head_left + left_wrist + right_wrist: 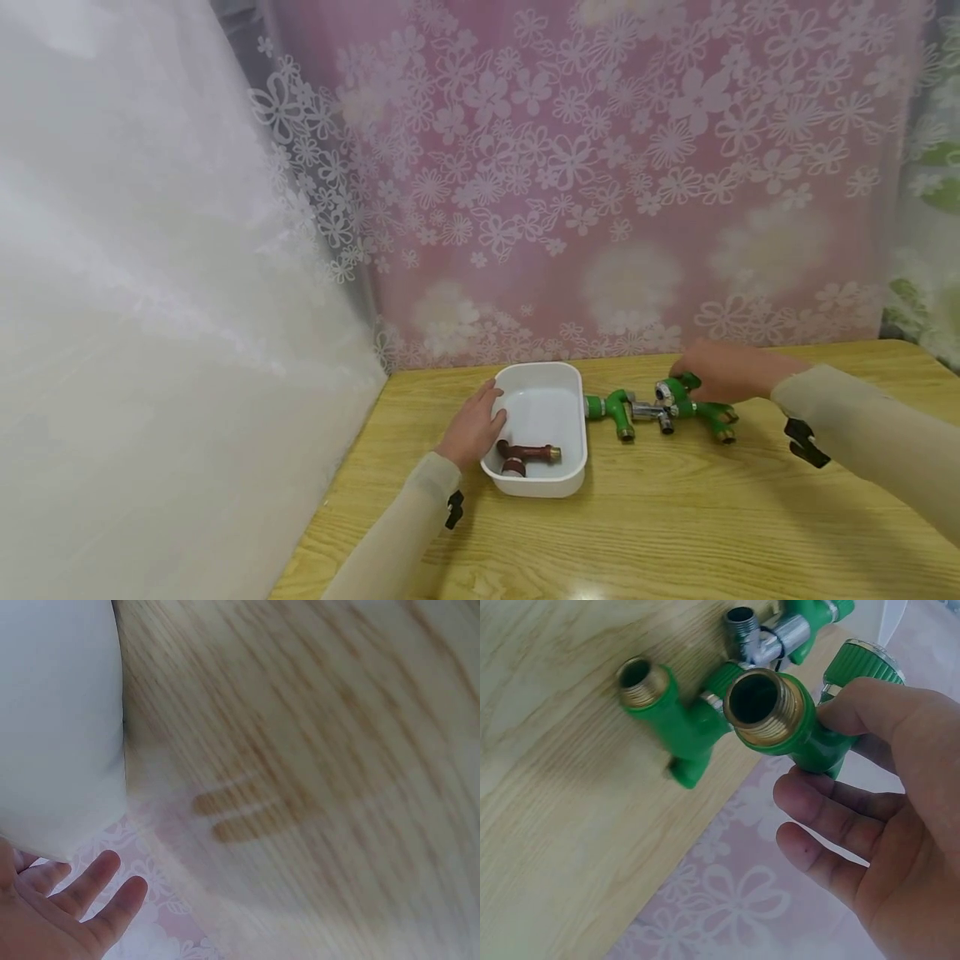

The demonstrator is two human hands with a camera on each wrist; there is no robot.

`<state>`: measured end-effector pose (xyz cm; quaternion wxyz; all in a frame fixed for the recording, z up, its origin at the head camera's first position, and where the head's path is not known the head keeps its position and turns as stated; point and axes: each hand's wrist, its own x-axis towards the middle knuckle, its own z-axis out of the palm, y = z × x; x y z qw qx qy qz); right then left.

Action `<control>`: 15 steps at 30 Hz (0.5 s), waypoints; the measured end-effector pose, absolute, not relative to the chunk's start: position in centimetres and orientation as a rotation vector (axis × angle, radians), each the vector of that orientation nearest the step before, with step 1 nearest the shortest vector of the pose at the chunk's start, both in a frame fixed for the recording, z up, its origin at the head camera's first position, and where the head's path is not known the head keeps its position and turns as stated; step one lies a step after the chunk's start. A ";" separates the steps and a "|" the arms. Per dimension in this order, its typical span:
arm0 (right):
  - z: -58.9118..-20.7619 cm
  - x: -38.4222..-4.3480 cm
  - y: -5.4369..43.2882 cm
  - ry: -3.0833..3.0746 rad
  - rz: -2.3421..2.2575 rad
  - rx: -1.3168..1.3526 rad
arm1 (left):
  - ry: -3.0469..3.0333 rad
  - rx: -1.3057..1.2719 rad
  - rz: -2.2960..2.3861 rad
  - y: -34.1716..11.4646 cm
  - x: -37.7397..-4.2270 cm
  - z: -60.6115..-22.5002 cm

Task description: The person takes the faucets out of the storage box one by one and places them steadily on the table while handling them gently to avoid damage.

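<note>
My left hand (472, 426) rests at the left rim of a white plastic tub (546, 488), its thumb reaching over the edge. In the left wrist view its outer fingers (116, 911) extend loosely beside the tub wall. A brown tap (532, 453) with a brass threaded end lies inside. My right hand (723, 371) pinches a green tap (821, 746) between thumb and fingers; its threaded brass outlet faces the camera. Beneath it, another green tap (671, 724) lies on the table. A chrome tap (651, 411) and a further green tap (618, 410) lie between there and the tub.
The wooden table (660, 525) carries everything. A pink floral curtain (600, 208) hangs behind its far edge, and a white sheet (165, 333) hangs along the left side. The green tap nearest the tub lies close against its right wall.
</note>
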<state>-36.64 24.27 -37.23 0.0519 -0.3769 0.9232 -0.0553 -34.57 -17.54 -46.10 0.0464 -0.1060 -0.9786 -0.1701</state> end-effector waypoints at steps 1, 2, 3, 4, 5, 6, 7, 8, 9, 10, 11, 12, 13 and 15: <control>-37.4 -36.7 24.5 2.813 -0.165 -1.142 | -2.988 -0.322 -0.522 -17.6 -34.5 -46.1; -37.6 -36.8 24.7 2.816 -0.170 -1.146 | -2.989 -0.320 -0.525 -17.6 -34.5 -46.1; -37.8 -36.8 24.9 2.822 -0.176 -1.141 | -2.990 -0.320 -0.525 -17.6 -34.5 -46.0; -37.9 -36.9 25.1 2.828 -0.182 -1.131 | -2.991 -0.317 -0.526 -17.6 -34.5 -46.0; -38.0 -36.9 25.4 2.831 -0.182 -1.129 | -2.988 -0.316 -0.528 -17.6 -34.5 -46.0; -38.1 -37.0 25.6 2.834 -0.181 -1.120 | -2.986 -0.315 -0.530 -17.6 -34.5 -46.0; -38.2 -37.0 25.8 2.836 -0.180 -1.114 | -2.986 -0.312 -0.529 -17.6 -34.5 -46.0; -38.3 -37.0 26.0 2.835 -0.178 -1.104 | -2.986 -0.311 -0.529 -17.6 -34.5 -46.0; -38.3 -37.0 26.2 2.837 -0.176 -1.085 | -2.985 -0.312 -0.526 -17.5 -34.5 -46.0; -38.4 -37.0 26.5 2.839 -0.175 -1.072 | -2.983 -0.311 -0.524 -17.5 -34.5 -46.0; -38.5 -37.1 26.7 2.842 -0.173 -1.063 | -2.982 -0.314 -0.521 -17.5 -34.6 -46.0; -38.6 -37.1 26.9 2.846 -0.172 -1.052 | -2.981 -0.315 -0.520 -17.5 -34.6 -46.0; -38.7 -37.1 27.2 2.850 -0.172 -1.043 | -2.979 -0.317 -0.516 -17.5 -34.6 -46.1; -39.0 -37.3 27.7 2.861 -0.178 -1.026 | -2.977 -0.320 -0.513 -17.5 -34.6 -46.1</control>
